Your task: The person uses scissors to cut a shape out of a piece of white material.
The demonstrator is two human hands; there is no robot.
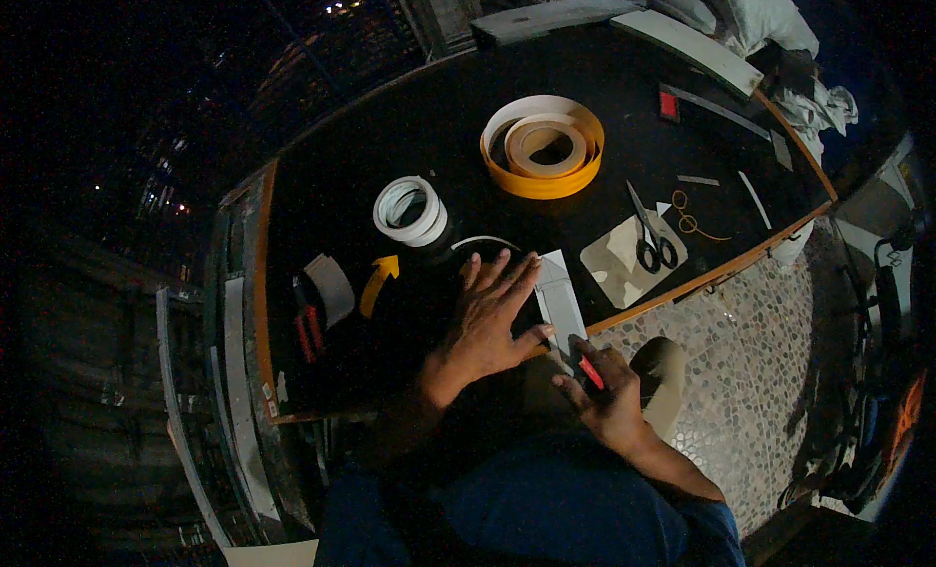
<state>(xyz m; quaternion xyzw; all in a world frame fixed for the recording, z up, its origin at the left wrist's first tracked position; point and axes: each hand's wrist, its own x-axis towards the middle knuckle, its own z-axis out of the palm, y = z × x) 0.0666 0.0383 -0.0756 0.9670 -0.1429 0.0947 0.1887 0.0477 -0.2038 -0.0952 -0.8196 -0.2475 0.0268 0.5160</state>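
My left hand (492, 318) lies on the dark table with its fingers spread, its fingertips and thumb against the left side of a white rectangular strip (559, 299) marked with thin lines. The strip lies near the table's front edge. At its lower end my right hand (612, 396) is closed round a red-handled cutter (591, 372); most of the tool is hidden by the fingers. A thin curved white strip (485, 240) lies just beyond the left fingertips.
A white roll (439, 221) and a yellow-orange roll (542, 188) stand farther back. On the right, scissors (645, 237) rest on a beige card (611, 282). Left lie a yellow arrow-shaped piece (373, 286), a curved grey piece (333, 289) and a red-handled tool (309, 333).
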